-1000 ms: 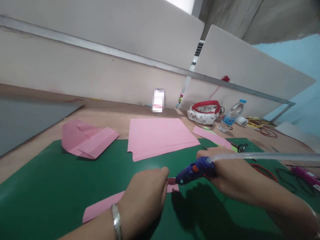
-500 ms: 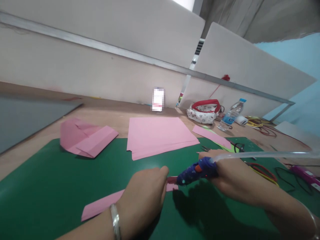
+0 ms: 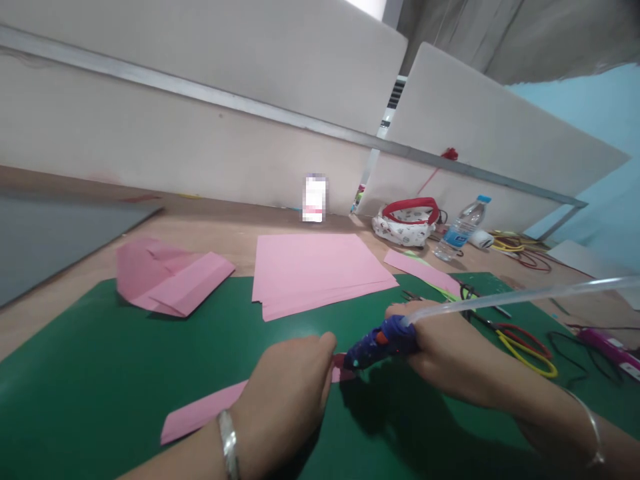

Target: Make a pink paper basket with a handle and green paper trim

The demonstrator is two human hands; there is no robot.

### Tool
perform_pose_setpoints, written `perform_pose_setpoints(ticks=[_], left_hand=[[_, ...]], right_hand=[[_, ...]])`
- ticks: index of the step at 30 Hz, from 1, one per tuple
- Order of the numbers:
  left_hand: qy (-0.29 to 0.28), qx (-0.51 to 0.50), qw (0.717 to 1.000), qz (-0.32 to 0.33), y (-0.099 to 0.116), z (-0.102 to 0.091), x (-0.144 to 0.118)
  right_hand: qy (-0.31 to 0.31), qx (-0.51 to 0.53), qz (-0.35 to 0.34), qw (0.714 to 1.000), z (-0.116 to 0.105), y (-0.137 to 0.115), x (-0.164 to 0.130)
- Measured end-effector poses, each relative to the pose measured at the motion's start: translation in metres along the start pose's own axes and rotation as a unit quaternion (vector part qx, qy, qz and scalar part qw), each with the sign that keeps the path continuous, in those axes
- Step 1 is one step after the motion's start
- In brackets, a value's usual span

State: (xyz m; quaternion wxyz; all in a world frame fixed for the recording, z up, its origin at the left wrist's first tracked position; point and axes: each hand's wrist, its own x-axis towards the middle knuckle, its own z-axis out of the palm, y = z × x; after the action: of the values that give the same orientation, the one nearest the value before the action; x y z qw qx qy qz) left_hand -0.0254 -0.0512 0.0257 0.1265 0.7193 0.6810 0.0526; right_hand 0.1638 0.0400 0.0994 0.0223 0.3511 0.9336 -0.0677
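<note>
My right hand (image 3: 435,353) is closed around a dark blue hot glue gun (image 3: 383,343). A long translucent glue stick (image 3: 515,297) sticks out of its back end toward the right. The gun's nozzle points left, close to my left fingertips, at the end of a folded pink paper strip (image 3: 203,410). My left hand (image 3: 293,387) is closed on that strip and covers its middle. A small dark red piece (image 3: 339,361) shows between my left fingers and the nozzle; its kind is unclear. Both hands are over a green cutting mat (image 3: 125,360).
Pink paper sheets (image 3: 320,270) lie behind my hands, and a folded pink paper shape (image 3: 175,277) sits at left. To the right are scissors (image 3: 525,347), a pink strip (image 3: 425,270) and a purple device (image 3: 610,352). A pouch (image 3: 405,227) and water bottle (image 3: 460,230) stand behind.
My right hand and the glue gun have shifted slightly left, closer to my left fingers. The glue stick now slants upward to the right, and more of the scissors shows.
</note>
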Motion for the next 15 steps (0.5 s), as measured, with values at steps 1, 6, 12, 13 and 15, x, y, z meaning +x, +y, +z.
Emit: perform_pose_setpoints(ticks=[1, 6, 12, 13, 15], left_hand=[[0.002, 0.000, 1.000, 0.000, 0.000, 0.000, 0.000], [0.005, -0.006, 1.000, 0.002, -0.001, 0.002, -0.001], [0.008, -0.018, 1.000, -0.003, 0.001, -0.001, 0.000], [0.011, -0.023, 1.000, 0.001, 0.000, 0.001, 0.000], [0.024, -0.041, 0.999, 0.016, -0.007, 0.011, -0.002]], right_hand=[[-0.002, -0.005, -0.005, 1.000, 0.001, 0.000, 0.000], [-0.016, 0.026, -0.010, 0.999, 0.004, 0.004, -0.001], [-0.003, 0.193, 0.036, 0.981, 0.003, 0.031, -0.003], [0.023, 0.264, 0.077, 0.961, 0.000, 0.043, -0.003], [0.117, 0.419, 0.190, 0.880, -0.006, 0.075, -0.005]])
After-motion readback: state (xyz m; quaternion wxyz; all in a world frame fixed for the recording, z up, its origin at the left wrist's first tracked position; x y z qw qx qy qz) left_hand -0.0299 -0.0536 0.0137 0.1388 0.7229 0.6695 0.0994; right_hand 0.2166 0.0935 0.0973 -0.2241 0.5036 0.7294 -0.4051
